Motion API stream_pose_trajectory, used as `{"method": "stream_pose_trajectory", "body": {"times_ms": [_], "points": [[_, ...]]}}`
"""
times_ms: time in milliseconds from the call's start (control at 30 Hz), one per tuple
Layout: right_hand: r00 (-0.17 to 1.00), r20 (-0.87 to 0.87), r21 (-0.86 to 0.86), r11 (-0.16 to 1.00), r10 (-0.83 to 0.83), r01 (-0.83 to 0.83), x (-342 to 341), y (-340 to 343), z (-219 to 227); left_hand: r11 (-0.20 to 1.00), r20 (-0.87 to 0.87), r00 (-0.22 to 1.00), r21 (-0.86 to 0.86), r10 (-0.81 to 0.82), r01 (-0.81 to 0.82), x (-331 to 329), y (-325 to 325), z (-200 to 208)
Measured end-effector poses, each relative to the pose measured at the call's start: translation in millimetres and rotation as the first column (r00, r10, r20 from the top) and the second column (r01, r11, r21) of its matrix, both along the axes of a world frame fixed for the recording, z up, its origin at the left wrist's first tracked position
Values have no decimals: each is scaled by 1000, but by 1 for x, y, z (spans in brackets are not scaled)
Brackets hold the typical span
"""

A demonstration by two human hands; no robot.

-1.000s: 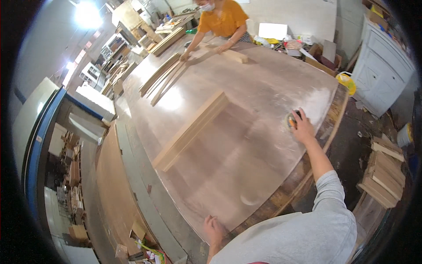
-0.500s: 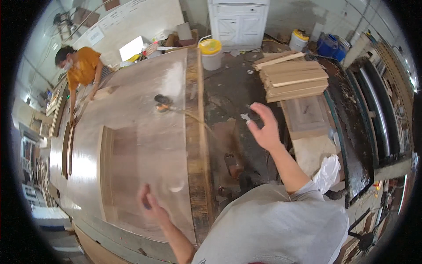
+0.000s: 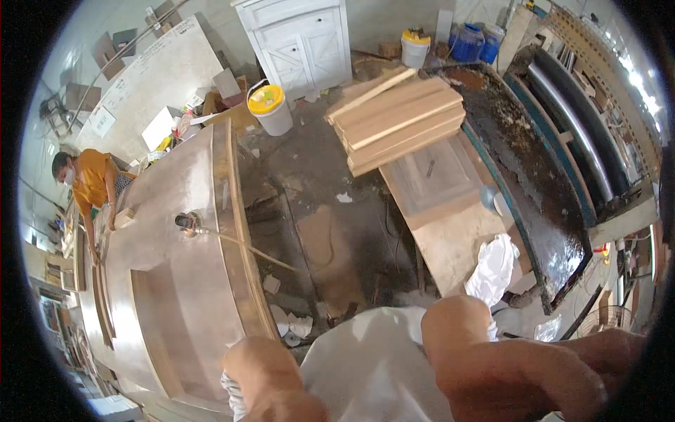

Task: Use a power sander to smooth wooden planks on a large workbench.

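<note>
Both my arms are bent and raised close to the camera. My left arm [image 3: 264,366] shows at the lower edge, over the near end of the table; its hand is out of view. At the lower right, my right arm [image 3: 460,337] folds toward the right edge, and its fingers cannot be made out. Neither arm visibly holds or touches anything. A crumpled white cloth or bag [image 3: 494,267] lies just beyond the right arm. On the sheet-covered table [image 3: 193,288] to my left are a hand-held power sander [image 3: 188,224] with a hose and a long wooden strip [image 3: 151,330].
Stacked wooden boards [image 3: 404,116] rest on panels [image 3: 443,176] to my right, beside a dark stained bench [image 3: 538,183]. A yellow-lidded bucket [image 3: 271,110] and white cabinet [image 3: 299,49] stand ahead. Scraps litter the floor. A co-worker in orange [image 3: 95,179] handles wood strips at far left.
My hands were spread apart over the table and floor; now both arms are folded up near the camera. The view has shifted right. The co-worker still leans over the strips.
</note>
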State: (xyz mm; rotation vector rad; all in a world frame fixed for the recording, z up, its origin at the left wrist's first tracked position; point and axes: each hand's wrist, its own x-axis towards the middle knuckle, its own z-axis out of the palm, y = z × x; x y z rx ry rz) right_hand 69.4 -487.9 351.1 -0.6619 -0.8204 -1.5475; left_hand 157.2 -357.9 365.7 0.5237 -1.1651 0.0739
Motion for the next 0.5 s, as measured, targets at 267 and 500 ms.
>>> {"method": "stream_pose_trajectory", "body": {"times_ms": [267,500], "points": [[1000,-7,-50,999,-5,5,19,-61,-11,995,-89,994,65,-68,74,8,-83,-2],[995,-92,-84,996,-24,16,56,-115,-24,983,-122,986,128,-118,133,34,-139,-6]]}}
